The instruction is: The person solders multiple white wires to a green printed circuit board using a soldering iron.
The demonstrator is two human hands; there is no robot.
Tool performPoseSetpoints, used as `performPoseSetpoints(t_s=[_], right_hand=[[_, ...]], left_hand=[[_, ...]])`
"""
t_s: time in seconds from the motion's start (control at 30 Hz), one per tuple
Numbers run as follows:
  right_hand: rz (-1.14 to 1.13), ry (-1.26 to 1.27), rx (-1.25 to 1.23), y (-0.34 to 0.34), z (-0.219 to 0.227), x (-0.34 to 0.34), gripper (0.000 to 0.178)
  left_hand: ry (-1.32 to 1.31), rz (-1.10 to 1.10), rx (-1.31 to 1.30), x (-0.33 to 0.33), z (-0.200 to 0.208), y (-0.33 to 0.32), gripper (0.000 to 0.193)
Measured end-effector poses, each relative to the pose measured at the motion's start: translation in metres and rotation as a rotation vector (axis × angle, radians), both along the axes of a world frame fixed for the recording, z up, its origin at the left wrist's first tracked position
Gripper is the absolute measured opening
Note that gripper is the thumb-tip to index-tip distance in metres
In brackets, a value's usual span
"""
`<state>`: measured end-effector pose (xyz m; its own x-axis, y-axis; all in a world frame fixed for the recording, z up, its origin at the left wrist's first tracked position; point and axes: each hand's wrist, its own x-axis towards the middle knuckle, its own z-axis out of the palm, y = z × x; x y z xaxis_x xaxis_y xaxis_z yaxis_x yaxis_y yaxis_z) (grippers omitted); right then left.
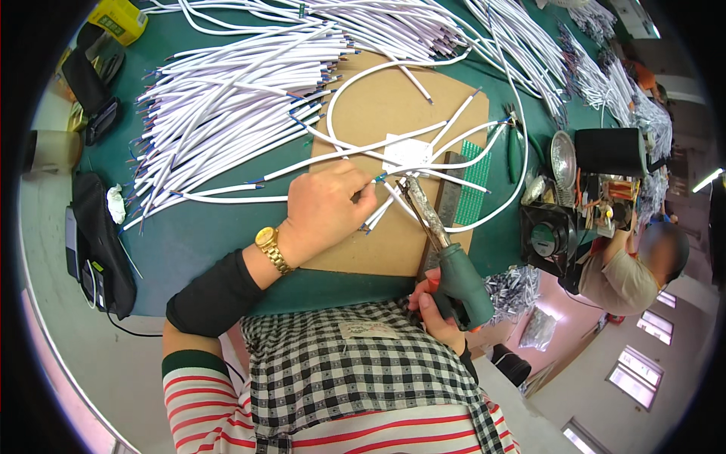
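On the left, my left hand [330, 208], with a gold watch on its wrist, is pinched on the end of a white cable [423, 170]. Blue and green show at that end, beside the fingertips. My right hand [436, 306] is closed round the handle of a green pistol-grip soldering gun [463, 281]. Its scorched metal barrel [427, 212] points up and left, with the front close to the held cable end; whether they touch I cannot tell. Beneath lie a brown cardboard sheet [352, 250], a white paper square [406, 153] and a dark metal bar [448, 204].
A pile of white cables [234, 113] covers the table's left side, with more bundles behind. Green-handled pliers [514, 147], a metal mesh bowl [562, 159] and a black fan [546, 236] stand right. A green perforated strip [475, 189] lies on the cardboard. Another person [624, 276] sits at right.
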<state>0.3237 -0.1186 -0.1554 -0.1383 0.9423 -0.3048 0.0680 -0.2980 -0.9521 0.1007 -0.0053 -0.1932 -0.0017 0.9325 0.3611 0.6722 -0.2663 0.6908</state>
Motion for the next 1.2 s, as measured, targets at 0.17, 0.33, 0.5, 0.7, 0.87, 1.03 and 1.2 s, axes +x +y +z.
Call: performPoseSetpoints(t_s=[0.17, 0.33, 0.5, 0.7, 0.87, 1.03, 1.2], right_hand=[[-0.001, 0.013, 0.013, 0.0, 0.002, -0.001, 0.038], [0.004, 0.01, -0.013, 0.001, 0.005, 0.0, 0.038], [-0.103, 0.018, 0.04, -0.001, 0.003, -0.001, 0.038], [-0.162, 0.054, 0.16, 0.001, 0.0, 0.006, 0.036], [-0.202, 0.065, 0.215, -0.002, 0.002, 0.012, 0.034], [-0.203, 0.037, 0.323, -0.001, 0.007, 0.016, 0.032], [-0.373, 0.018, 0.519, 0.0, 0.019, 0.033, 0.034]], left_hand=[[0.001, -0.011, -0.009, -0.001, 0.0, 0.0, 0.008], [0.008, -0.035, -0.067, -0.003, 0.002, -0.001, 0.007], [0.03, -0.04, -0.095, -0.003, 0.0, -0.003, 0.007], [-0.454, -0.192, -0.575, -0.017, 0.016, 0.005, 0.011], [-1.327, -0.522, -1.168, -0.033, 0.03, 0.025, 0.021], [-1.07, -0.362, -1.106, -0.009, 0.055, 0.041, 0.026], [-0.896, -0.52, -0.707, 0.02, 0.108, 0.054, 0.025]])
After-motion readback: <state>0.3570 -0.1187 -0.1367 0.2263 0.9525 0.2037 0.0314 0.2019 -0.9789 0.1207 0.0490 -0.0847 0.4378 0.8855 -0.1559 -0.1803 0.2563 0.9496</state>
